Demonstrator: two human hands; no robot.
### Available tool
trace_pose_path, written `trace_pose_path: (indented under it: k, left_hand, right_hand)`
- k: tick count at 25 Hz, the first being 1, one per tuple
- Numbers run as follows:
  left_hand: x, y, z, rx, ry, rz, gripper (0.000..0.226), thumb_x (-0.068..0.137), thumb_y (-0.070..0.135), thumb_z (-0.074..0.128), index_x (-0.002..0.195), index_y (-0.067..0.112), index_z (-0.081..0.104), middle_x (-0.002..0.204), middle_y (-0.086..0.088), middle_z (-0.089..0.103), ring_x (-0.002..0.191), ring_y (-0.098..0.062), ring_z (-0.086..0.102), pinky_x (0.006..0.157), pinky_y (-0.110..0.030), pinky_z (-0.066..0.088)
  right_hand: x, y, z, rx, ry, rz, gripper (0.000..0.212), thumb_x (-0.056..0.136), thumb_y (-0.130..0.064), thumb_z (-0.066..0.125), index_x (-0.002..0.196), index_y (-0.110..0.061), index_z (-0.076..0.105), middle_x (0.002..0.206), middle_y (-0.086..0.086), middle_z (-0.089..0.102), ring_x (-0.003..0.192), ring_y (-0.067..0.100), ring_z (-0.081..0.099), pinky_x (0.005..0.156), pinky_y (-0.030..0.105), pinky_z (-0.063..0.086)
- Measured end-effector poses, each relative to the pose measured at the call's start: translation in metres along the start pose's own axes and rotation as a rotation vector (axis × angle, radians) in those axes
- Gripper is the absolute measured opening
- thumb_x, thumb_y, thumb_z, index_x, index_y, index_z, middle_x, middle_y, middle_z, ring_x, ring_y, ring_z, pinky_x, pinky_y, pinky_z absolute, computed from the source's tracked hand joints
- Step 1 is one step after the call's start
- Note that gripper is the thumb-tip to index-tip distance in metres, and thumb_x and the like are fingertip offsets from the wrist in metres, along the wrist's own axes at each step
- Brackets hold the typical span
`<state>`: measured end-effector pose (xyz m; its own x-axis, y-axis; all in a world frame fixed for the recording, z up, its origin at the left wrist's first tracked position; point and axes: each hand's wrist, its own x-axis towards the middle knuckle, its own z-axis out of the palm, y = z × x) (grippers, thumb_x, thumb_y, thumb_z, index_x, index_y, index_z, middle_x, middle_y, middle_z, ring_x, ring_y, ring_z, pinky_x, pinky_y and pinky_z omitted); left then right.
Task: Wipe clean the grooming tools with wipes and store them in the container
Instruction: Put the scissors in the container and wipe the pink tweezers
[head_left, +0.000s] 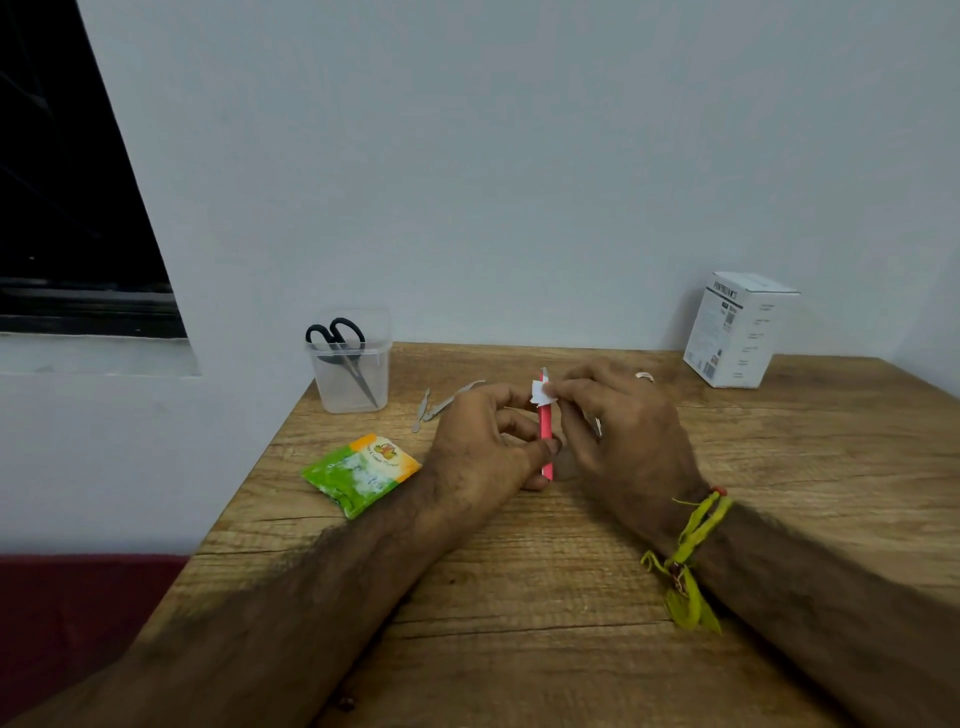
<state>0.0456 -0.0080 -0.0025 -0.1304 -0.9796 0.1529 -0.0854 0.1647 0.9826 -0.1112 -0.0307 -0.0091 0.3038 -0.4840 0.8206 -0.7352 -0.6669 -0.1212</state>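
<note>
A slim pink tool (545, 431) is held upright above the middle of the wooden table (571, 597). Its lower part is gripped by the left hand (485, 447), whose thumb and curled fingers close around it. A small piece of white wipe (542, 393) is pinched against the upper part of the tool by the thumb and forefinger of the right hand (618, 431); a ring is worn on that hand and a yellow-green thread (688, 561) is tied at its wrist.

At the far left corner of the table a clear plastic container (350, 364) is seen, with black-handled scissors (343, 351) standing in it, points down. Two thin metal tools (441, 405) are laid flat between the container and the left hand. A green and orange wipe packet (361, 475) is placed near the left edge, just beside the left wrist. A white carton (740, 330) is set at the far right, against the wall.
</note>
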Motion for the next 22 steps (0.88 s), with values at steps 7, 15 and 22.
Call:
trace_pose_path:
  k: [7, 15, 22]
  left_hand:
    - [-0.0027, 0.0022, -0.0008, -0.002, -0.006, -0.008, 0.039, 0.084, -0.006, 0.074, 0.118, 0.009, 0.063, 0.090, -0.015, 0.075, 0.066, -0.020, 0.072, 0.060, -0.028, 0.060]
    - [-0.0048, 0.0033, 0.0016, 0.012, -0.017, 0.028, 0.038, 0.086, -0.002, 0.074, 0.120, 0.011, 0.064, 0.092, -0.013, 0.074, 0.071, -0.022, 0.074, 0.060, -0.027, 0.060]
    - [-0.0070, 0.0073, 0.0015, 0.006, -0.030, 0.011, 0.043, 0.078, -0.006, 0.078, 0.112, 0.016, 0.067, 0.088, -0.011, 0.076, 0.074, -0.023, 0.074, 0.066, -0.031, 0.062]
  right_hand:
    - [0.0009, -0.0019, 0.0010, -0.033, -0.011, -0.037, 0.018, 0.084, -0.007, 0.062, 0.097, -0.007, 0.075, 0.087, 0.005, 0.069, 0.079, 0.027, 0.066, 0.071, 0.041, 0.051]
    - [-0.0003, -0.0003, -0.0023, -0.079, -0.021, -0.054, 0.028, 0.082, -0.020, 0.054, 0.094, -0.007, 0.076, 0.087, 0.005, 0.069, 0.075, 0.028, 0.067, 0.073, 0.030, 0.036]
    - [-0.0008, 0.0002, 0.0000, -0.095, -0.041, -0.049, 0.022, 0.083, -0.012, 0.059, 0.096, -0.007, 0.076, 0.090, 0.006, 0.071, 0.077, 0.029, 0.067, 0.073, 0.034, 0.040]
